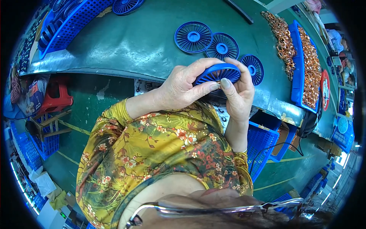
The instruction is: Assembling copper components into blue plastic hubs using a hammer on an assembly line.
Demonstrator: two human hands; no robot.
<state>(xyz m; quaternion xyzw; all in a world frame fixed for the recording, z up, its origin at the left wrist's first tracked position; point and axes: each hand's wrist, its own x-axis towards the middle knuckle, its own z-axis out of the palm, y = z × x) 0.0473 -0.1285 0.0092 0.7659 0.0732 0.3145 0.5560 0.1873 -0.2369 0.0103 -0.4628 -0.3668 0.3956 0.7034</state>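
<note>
Both hands hold one blue spoked plastic wheel (219,73), tilted on edge above the table's near edge. My left hand (182,84) grips its left side, fingers behind the rim and thumb across the front. My right hand (240,93) closes round its right side, with the thumb pressed near the middle. Between the two thumb tips shows a tiny copper-coloured bit, too small to make out. Just beyond my hands lie similar blue wheels: one at the left (193,37), one in the middle (222,45) overlapping it, and one at the right (252,69).
At the right, a blue tray (296,82) holds many copper-coloured metal rings, with a loose pile of rings (281,40) beside it. A blue basket (78,28) of wheels stands far left. Below the table are blue crates (263,147) and a red stool (57,95).
</note>
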